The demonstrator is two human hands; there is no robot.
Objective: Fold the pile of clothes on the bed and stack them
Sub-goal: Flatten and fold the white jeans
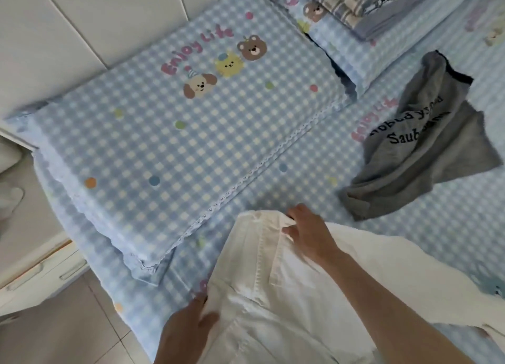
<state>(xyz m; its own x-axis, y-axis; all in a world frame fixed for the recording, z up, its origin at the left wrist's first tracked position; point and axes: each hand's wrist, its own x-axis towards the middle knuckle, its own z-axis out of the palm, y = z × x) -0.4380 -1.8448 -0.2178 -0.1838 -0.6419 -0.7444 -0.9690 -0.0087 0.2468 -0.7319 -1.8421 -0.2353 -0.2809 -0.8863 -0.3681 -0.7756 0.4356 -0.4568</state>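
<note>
White cotton shirt (300, 295) lies spread on the blue-and-white checked bed sheet (273, 177), near edge. Right hand (308, 232): fingers curled, pinching the shirt collar at its far end. Left hand (191, 325): thumb and fingers grip the shirt's left edge. Crumpled grey printed T-shirt (420, 145) lies well beyond the right fingertips, to the right. Checked pillow (164, 123) lies ahead of the left fingers.

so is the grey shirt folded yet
No, the grey shirt lies crumpled and unfolded on the bed sheet, apart from both hands.
</note>
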